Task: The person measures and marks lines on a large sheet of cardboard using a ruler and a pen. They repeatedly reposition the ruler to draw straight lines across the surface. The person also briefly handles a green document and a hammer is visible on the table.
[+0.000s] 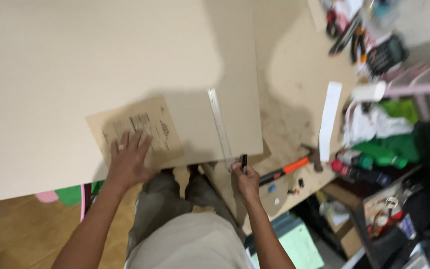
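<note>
Atop the pale board [100, 65], a brown paper template [143, 132] was pinned under the flat, spread left hand [128, 159]; right of it, beside the clear ruler [220, 127], a black marker [244, 163] was gripped by the right hand [247, 182].

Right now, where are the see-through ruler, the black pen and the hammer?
Clear ruler [220, 127]: head view, middle of its strip.
Black pen [244, 162]: head view, barrel above the right hand.
Hammer [289, 168]: head view, orange handle.

Board's [100, 65] top is open; tool clutter [369, 40] blocks right side.
</note>
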